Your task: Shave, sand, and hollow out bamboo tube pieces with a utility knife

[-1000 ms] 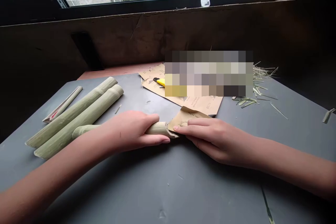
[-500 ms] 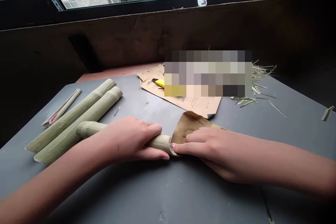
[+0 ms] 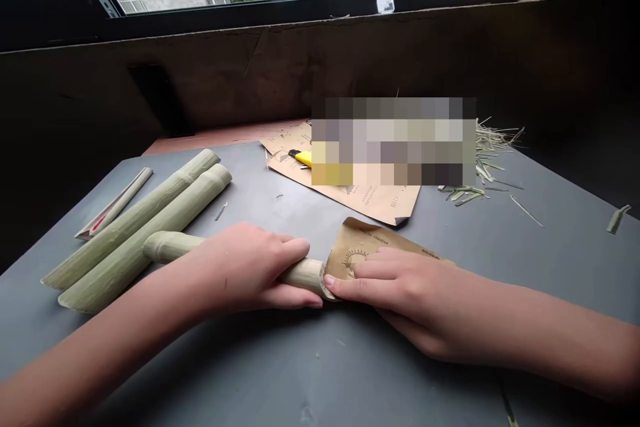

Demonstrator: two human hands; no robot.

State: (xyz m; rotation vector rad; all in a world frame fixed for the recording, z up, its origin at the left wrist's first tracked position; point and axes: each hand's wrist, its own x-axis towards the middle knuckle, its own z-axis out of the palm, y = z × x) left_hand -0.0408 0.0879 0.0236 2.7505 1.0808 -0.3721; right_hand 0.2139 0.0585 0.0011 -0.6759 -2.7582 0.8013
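- Bamboo piece (image 3: 305, 275) low over the desk (image 3: 240, 380), cut end to the right.
- Left hand (image 3: 265, 267) palm down across the middle of the bamboo piece, forearm slanting in from the near left; fingers wrapped round it, thumb along the near side.
- Right hand (image 3: 410, 300) at the cut end of the bamboo piece, back upward, forearm reaching in from the right; fingers bent and narrowed on a brown printed sheet (image 3: 350, 240), foremost fingertip touching the rim.
- Two longer bamboo stalks (image 3: 150, 240), side by side, left of the bamboo piece and just beside its other end.
- Larger brown sheets (image 3: 390, 197) with a yellow tool (image 3: 303, 159), partly blurred out, beyond the bamboo piece; thin shavings (image 3: 495, 140) farther right.
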